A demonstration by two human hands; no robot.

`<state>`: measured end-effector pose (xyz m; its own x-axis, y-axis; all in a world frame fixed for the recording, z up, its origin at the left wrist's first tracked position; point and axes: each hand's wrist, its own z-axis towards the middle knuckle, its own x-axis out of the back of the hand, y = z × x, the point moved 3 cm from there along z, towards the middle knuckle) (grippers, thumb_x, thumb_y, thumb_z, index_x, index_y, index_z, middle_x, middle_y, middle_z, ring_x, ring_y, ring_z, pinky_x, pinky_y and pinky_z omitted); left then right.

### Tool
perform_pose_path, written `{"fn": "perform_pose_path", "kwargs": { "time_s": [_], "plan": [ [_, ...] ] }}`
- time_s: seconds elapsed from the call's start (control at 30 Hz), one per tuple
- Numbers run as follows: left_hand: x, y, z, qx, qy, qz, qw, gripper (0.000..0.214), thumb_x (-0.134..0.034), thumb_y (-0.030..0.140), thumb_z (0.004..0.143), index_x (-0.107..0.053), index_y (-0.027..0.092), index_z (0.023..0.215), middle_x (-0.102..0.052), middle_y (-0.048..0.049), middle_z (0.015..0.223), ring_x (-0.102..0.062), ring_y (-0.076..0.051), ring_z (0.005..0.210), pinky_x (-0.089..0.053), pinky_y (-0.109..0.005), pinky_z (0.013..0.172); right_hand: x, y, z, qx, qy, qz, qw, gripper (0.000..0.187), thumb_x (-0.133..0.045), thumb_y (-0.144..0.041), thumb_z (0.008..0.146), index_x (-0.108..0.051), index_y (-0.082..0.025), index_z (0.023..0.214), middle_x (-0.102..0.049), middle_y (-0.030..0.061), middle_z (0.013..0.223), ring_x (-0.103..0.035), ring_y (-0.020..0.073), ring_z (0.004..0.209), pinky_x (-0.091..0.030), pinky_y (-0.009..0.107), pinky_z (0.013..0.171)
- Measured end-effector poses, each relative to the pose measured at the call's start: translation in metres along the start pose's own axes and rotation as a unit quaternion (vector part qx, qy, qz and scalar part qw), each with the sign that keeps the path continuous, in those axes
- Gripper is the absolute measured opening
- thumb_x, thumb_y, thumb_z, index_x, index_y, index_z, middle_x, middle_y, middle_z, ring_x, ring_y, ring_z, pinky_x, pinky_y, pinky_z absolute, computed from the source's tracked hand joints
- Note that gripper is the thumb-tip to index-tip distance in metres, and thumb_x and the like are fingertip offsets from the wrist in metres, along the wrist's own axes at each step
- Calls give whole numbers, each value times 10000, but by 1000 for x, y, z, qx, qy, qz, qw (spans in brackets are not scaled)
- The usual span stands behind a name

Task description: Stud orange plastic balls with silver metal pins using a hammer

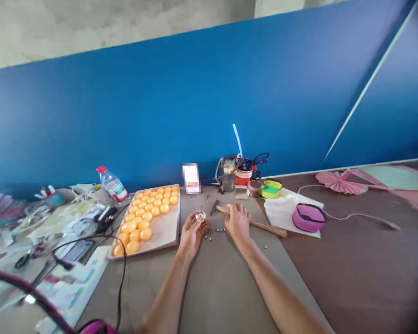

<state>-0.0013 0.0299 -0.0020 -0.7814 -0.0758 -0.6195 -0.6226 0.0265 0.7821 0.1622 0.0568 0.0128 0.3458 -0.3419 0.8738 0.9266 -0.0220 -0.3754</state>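
The fingers of my left hand are curled around a shiny ball, grasping it so that its bright face shows above my thumb, just left of the hammer. My right hand is bent down over the hammer's handle, the head poking out to its left; whether those fingers grip the wood or merely lie across it, I cannot tell.

A few small silver beads lie between my hands, on the near side of the hammer (one more has strayed below the handle's end). All this sits on a grey mat, which runs under the hammer and toward me.

Left of the hammer, past my left hand, is a shallow tray partly filled with orange balls, its near right part bare. Farther left of the hammer stands a bottle with a red cap, tilted in my view, among a jumble of bags and cords.

Beyond the hammer I have a brown pot and a yellow-and-green dish. To the hammer's right, white paper carries a purple container, and farther right lies a pink fan. A blue panel rises behind everything.
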Motion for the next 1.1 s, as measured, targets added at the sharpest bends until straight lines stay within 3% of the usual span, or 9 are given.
{"fn": "perform_pose_path", "kwargs": {
  "time_s": [0.37, 0.47, 0.57, 0.73, 0.97, 1.1],
  "plan": [
    [-6, 3, -3, 3, -4, 28, 1000, 320, -699, 229, 686, -578, 167, 975, -661, -36, 873, -647, -144, 721, -510, -278, 701, 0, 15, 4, -19, -43, -53, 998, 322, -346, -92, 832, -627, -187, 957, -609, 123, 974, -495, 232, 920, -214, 378, 827],
    [-5, 2, -2, 4, 1, 29, 1000, 332, -705, 240, 679, -575, 166, 975, -660, -34, 856, -645, -141, 696, -509, -275, 681, 0, 13, 4, 0, -5, -33, 999, 294, -367, -100, 830, -630, -194, 921, -618, 105, 925, -497, 220, 890, -201, 375, 856],
    [-3, 0, -1, 7, 13, 26, 1000, 346, -713, 247, 668, -571, 168, 974, -663, -35, 848, -644, -140, 682, -504, -276, 674, 6, 9, 4, 24, 73, 3, 997, 252, -387, -143, 845, -611, -192, 950, -621, 90, 891, -497, 217, 870, -199, 369, 883],
    [-3, -1, 1, 6, 19, 32, 999, 349, -722, 270, 656, -565, 161, 948, -661, -37, 849, -642, -139, 671, -499, -278, 674, 23, -4, -5, 104, 187, 79, 974, 235, -367, -192, 879, -577, -177, 986, -617, 75, 861, -506, 202, 866, -198, 372, 918],
    [-5, 3, 1, -22, 29, 33, 999, 368, -724, 286, 651, -571, 159, 961, -656, -32, 840, -640, -129, 670, -492, -266, 675, 24, -17, -13, 199, 168, 107, 960, 197, -394, -169, 868, -589, -187, 884, -618, 43, 789, -520, 163, 782, -212, 358, 894],
    [-3, 3, 2, -26, 42, 24, 998, 367, -733, 280, 639, -573, 162, 948, -655, -23, 804, -640, -129, 666, -491, -269, 683, 28, -15, -13, 184, 197, 129, 954, 195, -389, -167, 869, -578, -189, 913, -627, 48, 838, -523, 169, 815, -206, 365, 903]
  ]
}}
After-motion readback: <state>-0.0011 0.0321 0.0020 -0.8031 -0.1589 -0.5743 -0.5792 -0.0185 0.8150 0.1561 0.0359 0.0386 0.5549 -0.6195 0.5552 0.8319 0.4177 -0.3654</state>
